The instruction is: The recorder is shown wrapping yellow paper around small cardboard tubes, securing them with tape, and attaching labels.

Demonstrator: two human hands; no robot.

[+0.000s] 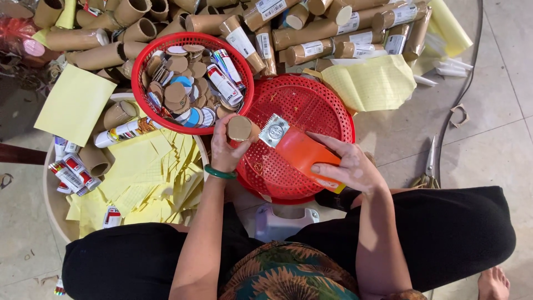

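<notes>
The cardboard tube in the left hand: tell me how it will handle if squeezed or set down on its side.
The cardboard tube, pinched by the left hand, looks thin-walled and hollow like the open ones nearby, so probably light and crushable under a hard squeeze. Being round, it would likely roll if laid on its side.

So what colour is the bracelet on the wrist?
Green. The bracelet sits on the left hand's wrist, clearest in the head view.
</notes>
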